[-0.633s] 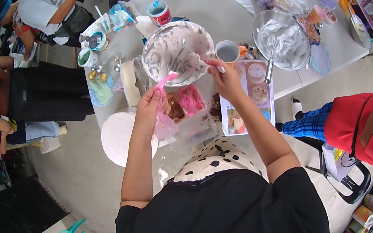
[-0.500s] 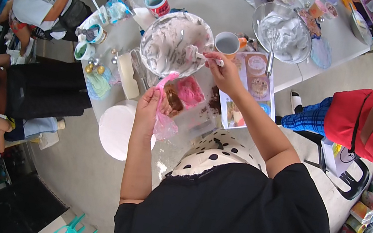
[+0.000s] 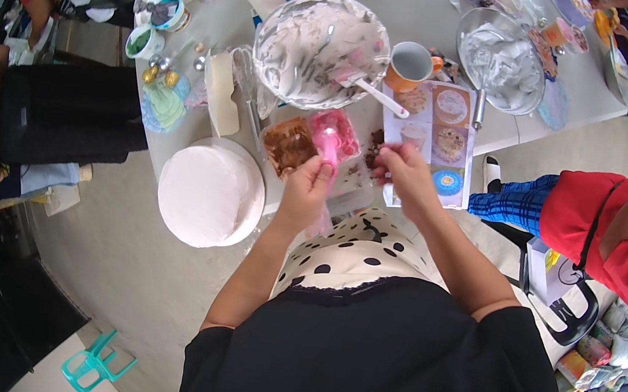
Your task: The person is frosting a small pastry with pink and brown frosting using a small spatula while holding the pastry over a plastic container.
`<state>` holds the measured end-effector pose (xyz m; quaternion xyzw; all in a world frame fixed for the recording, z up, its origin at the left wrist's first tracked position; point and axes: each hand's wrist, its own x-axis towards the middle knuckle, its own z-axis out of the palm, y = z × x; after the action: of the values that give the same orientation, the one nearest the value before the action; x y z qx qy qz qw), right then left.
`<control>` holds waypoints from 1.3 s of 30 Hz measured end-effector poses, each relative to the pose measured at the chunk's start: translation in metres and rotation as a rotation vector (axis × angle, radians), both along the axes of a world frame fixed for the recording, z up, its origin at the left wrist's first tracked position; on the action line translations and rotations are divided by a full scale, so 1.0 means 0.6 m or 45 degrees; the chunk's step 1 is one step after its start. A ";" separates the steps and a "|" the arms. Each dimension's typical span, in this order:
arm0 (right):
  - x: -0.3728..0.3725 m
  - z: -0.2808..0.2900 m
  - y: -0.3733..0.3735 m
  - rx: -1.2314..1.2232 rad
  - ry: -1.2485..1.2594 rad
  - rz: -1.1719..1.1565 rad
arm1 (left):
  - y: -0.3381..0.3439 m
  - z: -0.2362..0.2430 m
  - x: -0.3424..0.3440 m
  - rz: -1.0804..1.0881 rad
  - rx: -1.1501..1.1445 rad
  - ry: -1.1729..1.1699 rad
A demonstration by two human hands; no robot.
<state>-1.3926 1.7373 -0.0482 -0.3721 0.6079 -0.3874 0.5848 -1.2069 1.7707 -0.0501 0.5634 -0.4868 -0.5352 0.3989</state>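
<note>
My left hand (image 3: 316,182) grips a pink plastic piping bag (image 3: 330,148), its upper end over a container of pink frosting (image 3: 347,129). My right hand (image 3: 395,165) is to the right, fingers loosely curled and apart, nothing visible in it. Brown frosting (image 3: 286,141) sits beside the pink. Above them is a large bowl of pale frosting (image 3: 307,44) with a white spatula (image 3: 382,97) resting across its rim. A white-covered round cake (image 3: 205,194) stands at the table's left front edge. A sheet with cake pictures (image 3: 449,144) lies behind my right hand.
The cluttered table (image 3: 493,131) holds a mug (image 3: 409,66), a bowl of white cream with whisk (image 3: 505,66), a cream block (image 3: 221,96) and decorative balls (image 3: 162,69). People stand left (image 3: 60,113) and right (image 3: 610,231); a teal chair (image 3: 95,367) is lower left.
My right hand has let go of the spatula, now lying on the bowl, and moved down. My left hand has moved right with the pink bag, over the frosting container.
</note>
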 end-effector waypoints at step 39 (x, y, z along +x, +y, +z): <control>0.126 -0.052 -0.067 0.813 -0.410 0.096 | 0.041 -0.038 -0.034 -0.053 -0.135 -0.347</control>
<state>-1.3171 1.6969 -0.0794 -0.1270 0.5841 -0.2097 0.7738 -1.2271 1.7954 -0.0729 0.5988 -0.5756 -0.4355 0.3470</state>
